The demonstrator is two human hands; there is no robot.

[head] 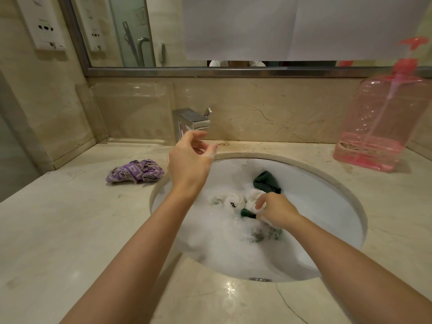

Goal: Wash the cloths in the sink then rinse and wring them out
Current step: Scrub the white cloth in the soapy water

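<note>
The white round sink (327, 197) holds foamy water with cloths in it. A dark green cloth (266, 182) sticks out of the suds at the back, and a white cloth (233, 201) lies in the middle. My right hand (273, 210) is down in the basin and pinches a bunched white and green cloth. My left hand (189, 160) is raised just below the chrome tap (191, 121), soapy, fingers loosely curled, holding nothing. A crumpled purple patterned cloth (135, 171) lies on the counter left of the sink.
A large pink pump bottle (378, 127) with a little pink liquid stands on the marble counter (70, 230) at the right. A mirror and a clear splash panel run behind the tap. A wall meets the counter on the left.
</note>
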